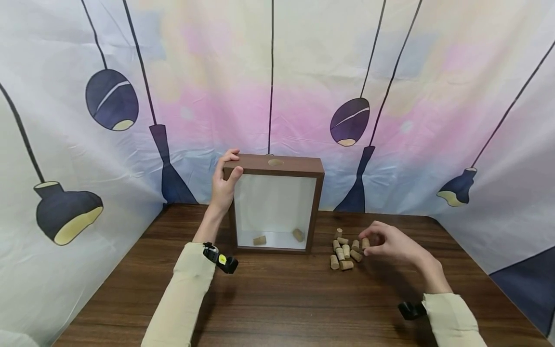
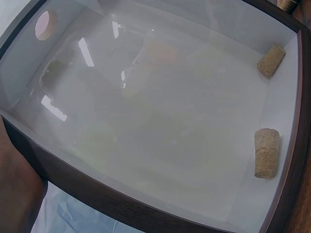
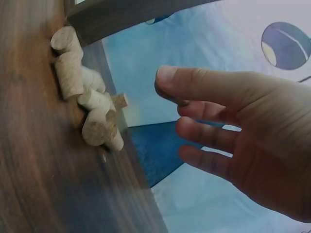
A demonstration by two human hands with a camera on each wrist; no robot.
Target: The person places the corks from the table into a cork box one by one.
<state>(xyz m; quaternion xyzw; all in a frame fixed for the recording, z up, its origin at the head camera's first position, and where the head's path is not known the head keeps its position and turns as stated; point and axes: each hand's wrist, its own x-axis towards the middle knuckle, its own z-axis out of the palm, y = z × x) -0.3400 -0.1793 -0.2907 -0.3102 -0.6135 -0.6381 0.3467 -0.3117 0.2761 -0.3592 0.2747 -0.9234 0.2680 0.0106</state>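
Note:
A brown wooden shadow box (image 1: 318,212) with a clear front and a round hole in its top stands upright on the table. My left hand (image 1: 223,185) grips its upper left corner, thumb on the front edge and fingers over the top. Inside, at the bottom, lie two corks: one cork (image 2: 267,153) on its side and another cork (image 2: 271,61) leaning in the corner. My right hand (image 1: 392,243) pinches a cork (image 1: 365,242) between thumb and fingertips, beside a pile of corks (image 1: 346,251). In the right wrist view the thumb mostly hides that cork.
The dark wood-grain table (image 1: 303,299) spreads under everything. Behind it hangs a cloth backdrop (image 1: 225,96) printed with lamps, close to the table's far edge. The cork pile sits just right of the box's lower right corner.

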